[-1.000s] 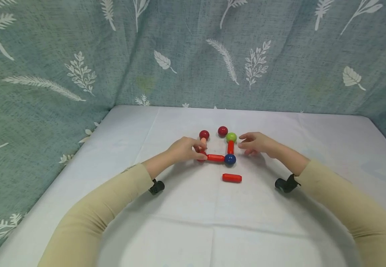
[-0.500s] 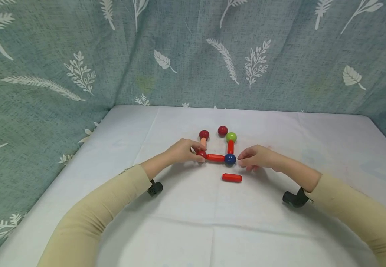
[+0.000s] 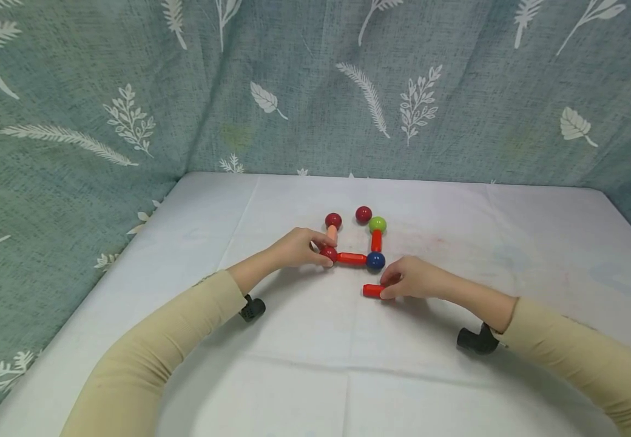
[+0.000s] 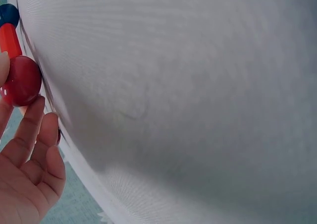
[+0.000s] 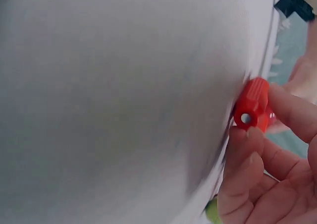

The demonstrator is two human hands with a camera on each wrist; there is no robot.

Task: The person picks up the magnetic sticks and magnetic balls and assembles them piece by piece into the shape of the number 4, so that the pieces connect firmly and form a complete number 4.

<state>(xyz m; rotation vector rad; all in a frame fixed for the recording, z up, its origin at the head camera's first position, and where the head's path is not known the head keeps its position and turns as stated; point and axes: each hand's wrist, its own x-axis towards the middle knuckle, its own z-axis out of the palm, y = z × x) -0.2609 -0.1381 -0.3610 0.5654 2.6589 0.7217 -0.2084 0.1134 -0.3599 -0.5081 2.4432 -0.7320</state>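
My left hand [image 3: 300, 247] holds a red ball [image 3: 329, 254] between thumb and fingers. A red rod [image 3: 351, 259] runs from that ball to a blue ball [image 3: 375, 261], and an orange-pink rod [image 3: 332, 233] leads back to another red ball [image 3: 334, 220]. From the blue ball a second red rod [image 3: 376, 241] reaches a green ball [image 3: 378, 224]. My right hand [image 3: 416, 277] pinches the right end of a loose red rod [image 3: 371, 291] lying in front of the blue ball. In the right wrist view, this rod [image 5: 253, 97] shows a silver dot on its end face.
A separate red ball [image 3: 363, 214] sits just behind and left of the green ball. Everything lies on a white cloth-covered table [image 3: 293, 370]. A leaf-patterned blue-green curtain [image 3: 315, 91] stands behind it and to the left.
My right hand has come from beside the green ball toward me and taken hold of the loose red rod. My left hand has shifted slightly nearer and holds the red corner ball.
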